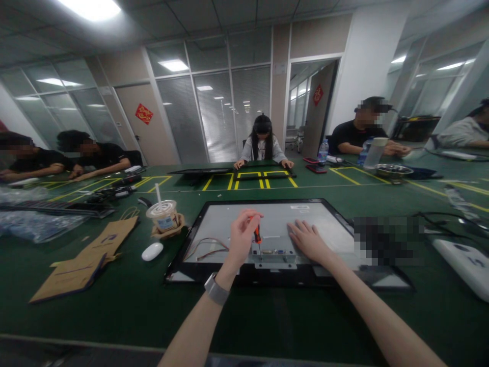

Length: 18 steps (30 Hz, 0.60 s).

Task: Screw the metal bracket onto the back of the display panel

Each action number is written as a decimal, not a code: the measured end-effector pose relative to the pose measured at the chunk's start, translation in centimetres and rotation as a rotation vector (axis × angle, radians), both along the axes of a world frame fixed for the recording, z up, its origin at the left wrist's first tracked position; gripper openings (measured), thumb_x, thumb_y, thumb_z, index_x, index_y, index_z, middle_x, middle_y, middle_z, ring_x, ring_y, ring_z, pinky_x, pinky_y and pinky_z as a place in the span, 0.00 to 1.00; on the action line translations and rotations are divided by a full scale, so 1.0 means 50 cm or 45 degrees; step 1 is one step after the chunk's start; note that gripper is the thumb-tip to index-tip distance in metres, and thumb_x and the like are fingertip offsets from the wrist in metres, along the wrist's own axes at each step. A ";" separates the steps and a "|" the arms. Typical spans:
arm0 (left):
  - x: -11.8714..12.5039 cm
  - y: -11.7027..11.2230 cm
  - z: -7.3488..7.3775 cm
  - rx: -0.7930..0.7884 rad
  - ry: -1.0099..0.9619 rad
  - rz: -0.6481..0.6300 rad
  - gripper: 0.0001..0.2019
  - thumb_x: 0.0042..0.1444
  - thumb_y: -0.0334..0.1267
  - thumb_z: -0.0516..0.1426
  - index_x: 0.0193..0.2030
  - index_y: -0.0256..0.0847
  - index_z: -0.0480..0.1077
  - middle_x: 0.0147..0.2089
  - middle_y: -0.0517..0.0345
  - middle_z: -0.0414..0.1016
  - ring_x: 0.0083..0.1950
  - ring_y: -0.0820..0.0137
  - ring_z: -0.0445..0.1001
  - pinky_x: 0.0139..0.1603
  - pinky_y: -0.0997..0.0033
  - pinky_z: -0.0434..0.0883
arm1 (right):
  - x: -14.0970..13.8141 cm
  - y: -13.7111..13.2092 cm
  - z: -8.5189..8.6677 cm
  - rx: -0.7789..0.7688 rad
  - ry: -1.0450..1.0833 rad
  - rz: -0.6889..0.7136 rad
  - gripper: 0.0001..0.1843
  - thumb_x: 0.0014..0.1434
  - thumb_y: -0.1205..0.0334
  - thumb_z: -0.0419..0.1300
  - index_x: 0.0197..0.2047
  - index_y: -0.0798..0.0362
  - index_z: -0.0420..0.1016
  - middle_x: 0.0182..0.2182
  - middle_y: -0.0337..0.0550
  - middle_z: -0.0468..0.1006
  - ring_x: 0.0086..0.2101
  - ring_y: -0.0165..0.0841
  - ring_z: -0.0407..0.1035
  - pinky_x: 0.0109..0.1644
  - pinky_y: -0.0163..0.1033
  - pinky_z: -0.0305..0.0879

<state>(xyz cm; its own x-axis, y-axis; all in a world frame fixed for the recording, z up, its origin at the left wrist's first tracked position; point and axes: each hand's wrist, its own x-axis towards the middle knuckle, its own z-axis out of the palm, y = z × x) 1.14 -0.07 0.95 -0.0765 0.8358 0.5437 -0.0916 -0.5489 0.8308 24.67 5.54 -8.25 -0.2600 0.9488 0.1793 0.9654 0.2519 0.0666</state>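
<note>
A flat monitor panel (229,216) with a black frame lies back side up on the green table. My left hand (244,229), with a watch on its wrist, grips a red and black screwdriver (257,233). The screwdriver stands nearly upright, its shaft pointing down at a metal bracket (275,259) with connector ports near the panel's front edge. Whether the tip sits in a screw is too small to tell. My right hand (307,238) lies flat on the panel, fingers spread, to the right of the bracket. Loose thin wires (208,247) rest on the panel's left part.
Left of the panel are a white mouse (152,251), a lidded cup with a straw (162,215) and a brown paper bag (87,250). A white device (464,265) and cables lie at the right. Across the table, a person (263,142) holds a black frame (263,175).
</note>
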 end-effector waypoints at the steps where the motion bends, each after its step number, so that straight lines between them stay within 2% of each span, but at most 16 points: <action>1: 0.001 -0.005 0.005 0.030 0.012 0.026 0.10 0.56 0.43 0.61 0.32 0.39 0.77 0.36 0.55 0.71 0.39 0.70 0.70 0.42 0.74 0.68 | -0.001 -0.001 0.001 -0.006 0.000 -0.009 0.28 0.70 0.57 0.40 0.69 0.50 0.61 0.67 0.57 0.61 0.64 0.51 0.54 0.63 0.61 0.53; 5: -0.002 -0.013 0.015 0.010 0.047 0.070 0.12 0.60 0.44 0.59 0.34 0.39 0.78 0.33 0.57 0.69 0.34 0.72 0.68 0.35 0.75 0.67 | -0.003 -0.003 0.005 -0.027 0.010 -0.018 0.28 0.70 0.57 0.40 0.69 0.51 0.60 0.67 0.57 0.61 0.65 0.52 0.53 0.64 0.60 0.52; 11: -0.004 0.000 -0.004 -0.077 -0.065 0.006 0.15 0.64 0.47 0.54 0.40 0.38 0.76 0.33 0.55 0.75 0.37 0.70 0.73 0.38 0.72 0.68 | -0.002 -0.003 0.006 -0.033 0.006 -0.016 0.28 0.70 0.56 0.39 0.69 0.50 0.60 0.67 0.57 0.61 0.65 0.52 0.54 0.64 0.61 0.52; 13: -0.002 0.000 -0.004 -0.076 -0.082 0.003 0.16 0.64 0.48 0.54 0.38 0.39 0.76 0.33 0.54 0.75 0.36 0.70 0.73 0.37 0.73 0.68 | -0.001 -0.002 0.005 -0.030 0.008 -0.012 0.28 0.70 0.56 0.39 0.69 0.50 0.60 0.67 0.57 0.61 0.65 0.51 0.54 0.64 0.61 0.52; 16: 0.000 -0.007 0.006 0.006 -0.026 0.055 0.14 0.59 0.47 0.60 0.30 0.38 0.76 0.35 0.55 0.72 0.36 0.72 0.70 0.35 0.74 0.67 | -0.002 -0.003 0.006 -0.025 0.002 -0.011 0.28 0.70 0.57 0.39 0.69 0.51 0.60 0.67 0.57 0.61 0.65 0.52 0.54 0.64 0.61 0.52; 18: 0.000 -0.012 0.013 0.021 0.023 0.079 0.13 0.55 0.46 0.63 0.28 0.38 0.76 0.34 0.57 0.68 0.35 0.73 0.69 0.33 0.75 0.66 | -0.003 -0.005 0.008 -0.025 -0.004 -0.015 0.28 0.70 0.57 0.40 0.69 0.51 0.60 0.67 0.57 0.61 0.65 0.52 0.54 0.64 0.60 0.52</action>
<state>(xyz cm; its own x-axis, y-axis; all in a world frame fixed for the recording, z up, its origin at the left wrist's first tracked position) 1.13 -0.66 1.62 -0.1184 0.8205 0.5592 -0.0422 -0.5668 0.8228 24.52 5.31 -7.86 -0.2492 0.9551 0.1601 0.9682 0.2417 0.0647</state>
